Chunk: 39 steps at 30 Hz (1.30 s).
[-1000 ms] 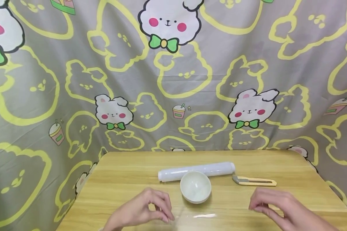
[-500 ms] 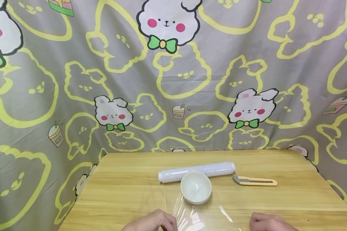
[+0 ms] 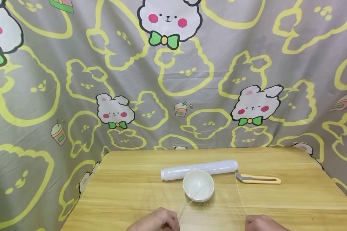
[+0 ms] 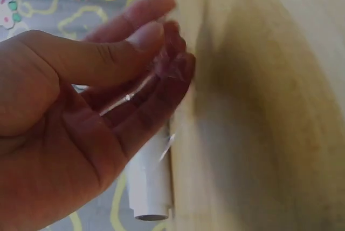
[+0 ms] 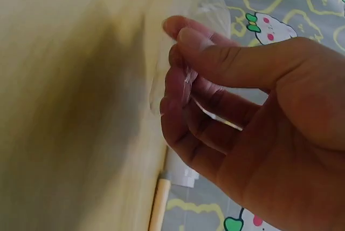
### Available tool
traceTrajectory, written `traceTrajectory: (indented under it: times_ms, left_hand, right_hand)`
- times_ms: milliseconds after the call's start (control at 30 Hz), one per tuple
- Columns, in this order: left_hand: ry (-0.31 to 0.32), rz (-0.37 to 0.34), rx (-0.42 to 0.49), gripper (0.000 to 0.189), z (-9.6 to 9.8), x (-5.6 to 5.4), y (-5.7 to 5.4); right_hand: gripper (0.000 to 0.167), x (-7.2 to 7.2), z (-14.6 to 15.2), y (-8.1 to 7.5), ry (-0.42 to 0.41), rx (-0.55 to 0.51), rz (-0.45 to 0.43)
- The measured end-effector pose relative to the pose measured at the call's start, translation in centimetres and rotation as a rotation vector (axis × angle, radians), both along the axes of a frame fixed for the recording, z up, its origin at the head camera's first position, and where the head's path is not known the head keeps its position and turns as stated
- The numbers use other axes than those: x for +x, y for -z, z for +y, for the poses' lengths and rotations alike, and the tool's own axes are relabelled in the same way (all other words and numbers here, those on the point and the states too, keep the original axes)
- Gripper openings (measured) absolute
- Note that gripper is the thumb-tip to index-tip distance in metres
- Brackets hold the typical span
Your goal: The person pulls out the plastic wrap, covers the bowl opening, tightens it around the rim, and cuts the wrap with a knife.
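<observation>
A clear sheet of cling film (image 3: pixel 219 207) stretches from the cling film roll (image 3: pixel 199 170) toward me, its right edge a thin taut line. My left hand (image 3: pixel 157 221), at the bottom of the head view, pinches one corner; in the left wrist view the film (image 4: pixel 175 72) bunches between thumb and fingers. Opposite, my right hand (image 3: pixel 263 224) pinches the other corner, and its wrist view shows the film (image 5: pixel 186 82) there too. Between the hands and the roll stands a white bowl (image 3: pixel 198 185). The film crosses its front; how much it covers is hard to tell.
A yellow utility knife (image 3: pixel 258 179) lies right of the roll on the wooden table (image 3: pixel 124 179). Behind the table hangs a grey curtain (image 3: pixel 150 77) with rabbit prints.
Both hands have come down toward the near edge and slightly closer together, drawing the film toward me. Bowl, roll and knife keep their places on the table; the head view has shifted slightly.
</observation>
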<state>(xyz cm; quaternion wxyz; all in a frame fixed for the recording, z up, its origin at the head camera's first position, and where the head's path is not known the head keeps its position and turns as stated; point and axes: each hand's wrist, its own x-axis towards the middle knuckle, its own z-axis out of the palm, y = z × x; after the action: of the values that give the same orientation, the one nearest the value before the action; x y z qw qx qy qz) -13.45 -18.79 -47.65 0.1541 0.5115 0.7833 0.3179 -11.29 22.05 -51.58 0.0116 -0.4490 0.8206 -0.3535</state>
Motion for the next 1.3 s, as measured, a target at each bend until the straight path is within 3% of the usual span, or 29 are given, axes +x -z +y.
traceTrajectory:
  times_ms: [167,267,333,500,700,767,967,1033,1167,1300]
  left_hand:
    - [-0.004,0.105,-0.067,0.009,0.2,0.1,0.1]
    - [-0.01,0.135,-0.095,0.012,0.3,0.2,0.1]
    - [-0.016,0.196,-0.117,0.016,0.3,0.3,0.1]
    - [-0.073,0.39,-0.163,0.019,0.3,0.9,0.5]
    - [-0.175,0.544,-0.279,0.033,0.6,2.1,0.5]
    - [-0.222,0.518,-0.346,0.043,1.0,2.5,0.5]
    - [-0.391,0.275,-0.609,0.064,2.3,2.7,0.3]
    - [-0.412,0.269,-0.64,0.067,2.6,2.6,0.3]
    - [-0.427,0.321,-0.664,0.067,2.6,2.3,0.1]
    - [-0.457,0.343,-0.581,0.061,2.5,2.0,-0.2]
  right_hand:
    - [0.029,-0.2,-0.1,-0.3,0.023,0.081,-0.097]
    - [0.018,-0.5,-0.2,-0.8,0.076,0.136,-0.172]
    - [0.016,-0.5,-0.3,-1.2,0.131,0.181,-0.215]
    - [0.028,-0.7,-0.8,-2.0,0.244,0.29,-0.108]
    - [0.035,-1.1,-1.9,-2.3,0.372,0.35,0.054]
    - [0.036,-1.2,-2.3,-2.3,0.431,0.366,0.097]
    - [0.034,-1.5,-3.8,-2.1,0.578,0.459,0.366]
    - [0.032,-1.7,-4.1,-2.0,0.602,0.476,0.446]
    - [0.031,-2.3,-4.6,-2.0,0.646,0.488,0.498]
    - [0.033,-3.3,-5.0,-2.1,0.686,0.468,0.503]
